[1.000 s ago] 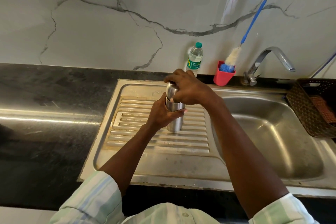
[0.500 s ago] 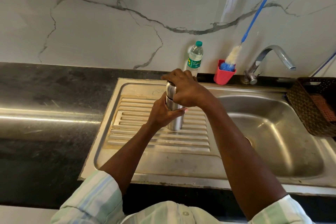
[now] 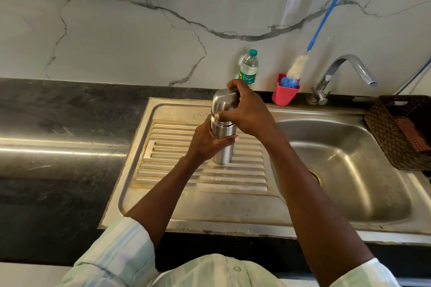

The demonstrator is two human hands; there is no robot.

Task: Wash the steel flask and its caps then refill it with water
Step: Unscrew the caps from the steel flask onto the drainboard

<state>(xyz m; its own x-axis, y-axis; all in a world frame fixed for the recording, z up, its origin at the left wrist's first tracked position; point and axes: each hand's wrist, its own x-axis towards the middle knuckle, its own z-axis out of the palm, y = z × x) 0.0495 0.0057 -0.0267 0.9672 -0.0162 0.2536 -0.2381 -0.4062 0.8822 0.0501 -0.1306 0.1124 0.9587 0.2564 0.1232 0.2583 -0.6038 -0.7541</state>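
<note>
A steel flask stands upright on the ribbed drainboard of the steel sink. My left hand grips its body from the left side. My right hand curls over the domed steel cap on top of the flask, fingers wrapped round it. A thin gap line shows where the cap meets the body. The flask's neck is hidden under the cap and my right hand.
The sink basin lies to the right, with a steel tap behind it. A plastic water bottle and a red cup holding a blue-handled bottle brush stand at the back. A brown basket sits at the right edge.
My right hand has shifted round the cap, and more of the cap's dome shows now. The flask and left hand stay in place.
</note>
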